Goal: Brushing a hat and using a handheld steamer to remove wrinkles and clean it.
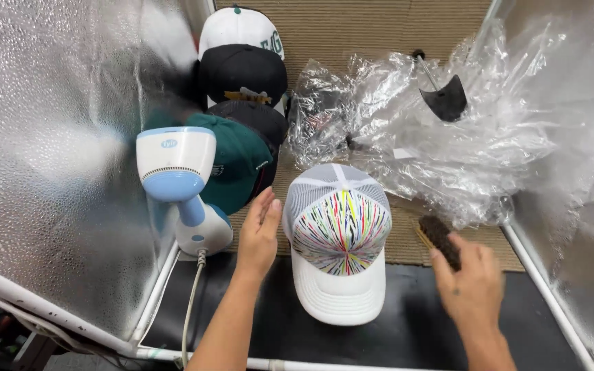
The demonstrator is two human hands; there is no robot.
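- Left hand (259, 237): open, fingers straight and close together, holding nothing. Fingertips lie just beside the left side of the white cap (339, 240), at the mesh; whether they touch it I cannot tell.
- Right hand (472, 285): fingers curled round the near end of a dark brush (438, 235), which sticks out past the fingertips toward the upper left. The hand is slightly blurred.
- White cap: between the two hands, brim toward the wearer of the camera, front panel marked with many-coloured streaks, back panels of white mesh. It rests half on the black mat (393, 330), half on the tan matting (407, 240).
- Left of the left fingers: a white and pale blue handheld steamer (180, 182), standing upright, its cord (190, 309) trailing down.
- Beyond the left fingertips: a row of caps, with a green cap (238, 161) nearest, black ones behind, a white one farthest.
- Beyond the right fingers: crumpled clear plastic wrap (448, 151), with a small black scoop-shaped tool (446, 99) on it.
- Silver foil walls (49, 172) on both sides.
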